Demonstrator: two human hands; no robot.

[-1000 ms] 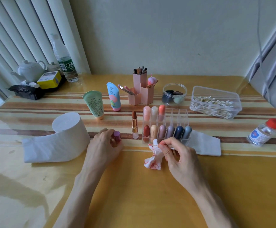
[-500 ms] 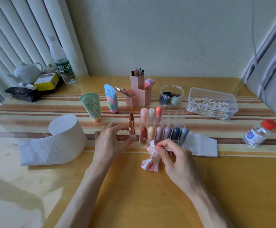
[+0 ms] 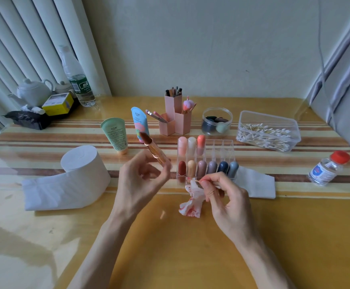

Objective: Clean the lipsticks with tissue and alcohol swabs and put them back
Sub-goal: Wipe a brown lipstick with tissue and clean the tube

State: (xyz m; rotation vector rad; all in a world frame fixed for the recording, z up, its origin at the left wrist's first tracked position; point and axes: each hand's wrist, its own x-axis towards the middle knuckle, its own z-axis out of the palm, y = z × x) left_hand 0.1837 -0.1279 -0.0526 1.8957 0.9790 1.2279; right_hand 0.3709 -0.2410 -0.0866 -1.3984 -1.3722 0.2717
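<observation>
The left grip (image 3: 140, 180) holds the open lipstick (image 3: 154, 152) tilted above the bench (image 3: 170, 247), just left of the clear organizer (image 3: 222, 146). The right grip (image 3: 226, 197) pinches a swab (image 3: 199, 181) and the stained tissue (image 3: 193, 202) at the organizer's near edge.

On your desk (image 3: 170, 247) the clear acrylic lipstick organiser (image 3: 220, 147) stands centre; the white tissue roll (image 3: 80, 174) lies left of it; the pink hexagonal brush holders (image 3: 175, 122) stand behind it; the clear cotton-swab box (image 3: 270, 117) sits behind-right; the red-capped alcohol bottle (image 3: 326, 168) far right.
</observation>
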